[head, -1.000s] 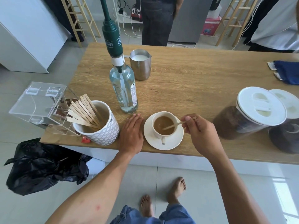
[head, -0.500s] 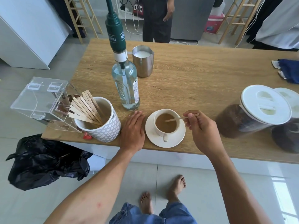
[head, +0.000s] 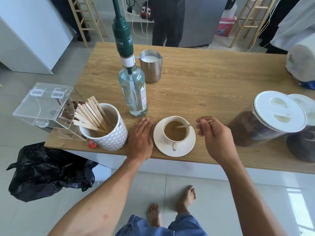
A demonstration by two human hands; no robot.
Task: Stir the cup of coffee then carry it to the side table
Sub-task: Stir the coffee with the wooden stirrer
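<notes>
Lower centre: right hand (head: pixel 216 138) pinches wooden stirrer (head: pixel 182 126) in coffee cup (head: pixel 170 142), apparently mid-stir; left hand (head: pixel 139 142) flat, fingers (head: pixel 144 124) together; likely next, lift saucer (head: pixel 185 149).

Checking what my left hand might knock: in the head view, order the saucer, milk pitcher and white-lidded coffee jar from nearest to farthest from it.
1. saucer, just right of the left hand.
2. milk pitcher, farther back, beyond the bottle.
3. white-lidded coffee jar, far right, past the right hand pinching the stirrer.
</notes>
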